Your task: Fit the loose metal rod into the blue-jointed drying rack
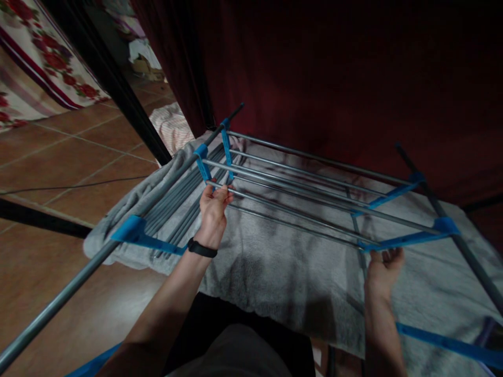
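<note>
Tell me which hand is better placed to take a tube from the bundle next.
Probably the left hand: it is close to the bundle of gray tubes, though it holds a rod. The right hand is farther away, at a blue bracket.

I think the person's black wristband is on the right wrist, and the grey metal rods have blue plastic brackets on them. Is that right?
Not quite: the head view shows the black wristband on the left wrist, not the right. The grey metal rods do have blue plastic brackets on them.
</note>
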A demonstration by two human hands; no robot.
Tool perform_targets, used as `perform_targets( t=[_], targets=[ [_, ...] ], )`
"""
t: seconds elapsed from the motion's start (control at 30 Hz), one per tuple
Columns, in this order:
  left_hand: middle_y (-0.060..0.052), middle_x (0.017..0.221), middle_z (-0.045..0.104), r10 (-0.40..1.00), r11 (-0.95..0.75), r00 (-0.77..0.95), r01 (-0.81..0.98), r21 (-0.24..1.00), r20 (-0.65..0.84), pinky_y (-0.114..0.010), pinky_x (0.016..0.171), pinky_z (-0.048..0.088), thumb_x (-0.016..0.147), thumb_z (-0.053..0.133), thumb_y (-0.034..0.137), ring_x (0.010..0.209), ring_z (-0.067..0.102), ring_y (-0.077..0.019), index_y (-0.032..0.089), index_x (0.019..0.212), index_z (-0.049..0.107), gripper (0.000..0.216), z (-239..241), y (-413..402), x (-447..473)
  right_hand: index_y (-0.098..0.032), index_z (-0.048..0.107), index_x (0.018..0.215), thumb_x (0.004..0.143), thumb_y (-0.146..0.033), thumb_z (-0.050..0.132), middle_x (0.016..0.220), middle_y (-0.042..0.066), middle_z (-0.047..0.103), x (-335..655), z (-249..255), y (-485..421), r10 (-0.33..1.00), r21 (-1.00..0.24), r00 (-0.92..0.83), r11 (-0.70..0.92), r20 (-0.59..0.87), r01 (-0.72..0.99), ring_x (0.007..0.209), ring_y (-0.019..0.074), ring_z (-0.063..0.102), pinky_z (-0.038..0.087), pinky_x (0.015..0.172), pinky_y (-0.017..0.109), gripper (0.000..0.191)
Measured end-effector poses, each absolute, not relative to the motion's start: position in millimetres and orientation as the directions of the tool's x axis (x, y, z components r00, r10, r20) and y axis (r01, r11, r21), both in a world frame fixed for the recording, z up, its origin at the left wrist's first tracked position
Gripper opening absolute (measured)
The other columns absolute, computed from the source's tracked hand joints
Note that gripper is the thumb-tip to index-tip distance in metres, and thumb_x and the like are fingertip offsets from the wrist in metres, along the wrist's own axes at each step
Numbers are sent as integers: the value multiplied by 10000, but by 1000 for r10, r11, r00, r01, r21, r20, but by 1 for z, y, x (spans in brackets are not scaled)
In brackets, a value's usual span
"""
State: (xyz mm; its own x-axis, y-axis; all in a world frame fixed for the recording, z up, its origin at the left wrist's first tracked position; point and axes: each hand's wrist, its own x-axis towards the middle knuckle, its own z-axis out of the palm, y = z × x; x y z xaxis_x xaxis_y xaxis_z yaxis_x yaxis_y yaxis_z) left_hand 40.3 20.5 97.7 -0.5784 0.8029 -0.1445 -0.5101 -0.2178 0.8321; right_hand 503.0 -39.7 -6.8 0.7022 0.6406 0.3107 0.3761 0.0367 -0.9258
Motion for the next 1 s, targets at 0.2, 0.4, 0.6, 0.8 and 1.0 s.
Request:
perform_targets(
  t=[0.2, 0.4, 0.6, 0.8, 1.0],
  targets=[
    [17, 770, 735, 805, -204, -575, -504, 839, -149, -226, 660, 551, 741, 908, 173, 670, 688, -127, 221, 1036, 626, 411, 96, 21, 38, -202, 536, 1456, 856, -363, 612, 1483, 173, 525, 414, 15, -65, 631, -798, 614, 14, 474, 602, 1436, 321, 500, 452, 1197, 569, 625],
    [14, 769, 733, 807, -201, -575, -483, 852, -136, -233, 670, 552, 719, 922, 195, 697, 711, -138, 215, 973, 651, 371, 90, 21, 35, -257, 561, 1461, 1017, -201, 363, 1472, 137, 586, 302, 62, -39, 833, -566, 28, 350, 553, 746, 1421, 259, 533, 472, 1185, 561, 489],
    [36, 690, 643, 812, -174, -569, -448, 877, -130, -226, 679, 546, 715, 924, 228, 659, 652, -109, 196, 707, 553, 372, 84, 20, 31, -197, 527, 1526, 1035, -155, 370, 1487, 137, 630, 238, 92, 4, 858, -292, -413, 497, 305, 817, 1355, 258, 583, 443, 1207, 473, 518],
    [27, 682, 609, 829, -161, -553, -375, 913, -80, -247, 669, 505, 707, 947, 365, 675, 636, -133, 209, 725, 578, 401, 78, 16, 27, -222, 490, 1562, 1036, -137, 362, 1354, 132, 706, 201, 105, 26, 827, -146, -551, 562, 108, 814, 1183, 250, 674, 535, 1030, 400, 548],
    [28, 899, 648, 575, -291, -816, -143, 946, 53, -234, 797, 490, 859, 847, 434, 853, 638, -126, 264, 915, 669, 252, 64, 16, 13, -280, 511, 1554, 999, -68, 332, 1334, 108, 715, 201, 107, 33, 808, -131, -587, 589, 62, 797, 1145, 231, 699, 545, 946, 356, 621]
  ],
)
